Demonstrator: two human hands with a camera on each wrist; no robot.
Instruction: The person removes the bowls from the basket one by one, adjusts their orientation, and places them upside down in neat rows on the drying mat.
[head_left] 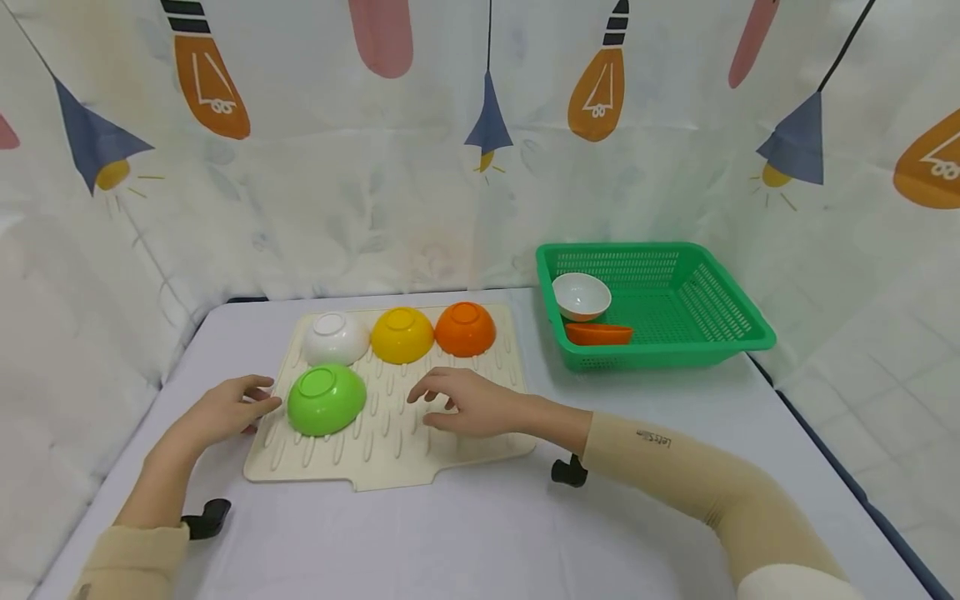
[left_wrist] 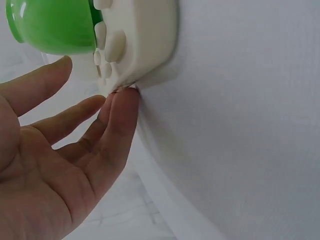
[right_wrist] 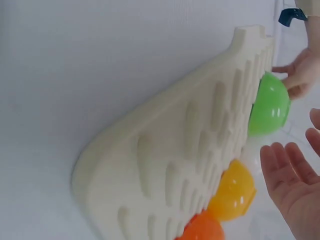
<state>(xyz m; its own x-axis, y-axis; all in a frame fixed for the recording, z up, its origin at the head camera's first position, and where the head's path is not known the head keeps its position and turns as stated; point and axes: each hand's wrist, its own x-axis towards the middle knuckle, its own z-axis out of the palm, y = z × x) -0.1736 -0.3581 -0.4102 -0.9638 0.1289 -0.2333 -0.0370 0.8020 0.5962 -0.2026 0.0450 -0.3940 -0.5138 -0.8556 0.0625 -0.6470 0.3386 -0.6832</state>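
Note:
A cream draining mat (head_left: 405, 458) with raised ridges lies on the table. Upside down along its far side stand a white bowl (head_left: 337, 340), a yellow bowl (head_left: 402, 337) and an orange bowl (head_left: 465, 332). A green bowl (head_left: 326, 404), also bottom up, sits at the left in front of the white one. Beside the mat's left edge is my left hand (head_left: 225, 408), its lower fingertips right at the edge in the left wrist view and its thumb near the green bowl. My right hand (head_left: 476, 402) hovers over the mat's right half, fingers loosely bent, holding nothing.
At the back right a green plastic basket (head_left: 667, 357) holds a white-lined bowl (head_left: 581, 293) and an orange bowl (head_left: 598, 335) tipped on its side. A patterned curtain (head_left: 420, 208) hangs behind the table. White cloth (head_left: 480, 533) covers the tabletop.

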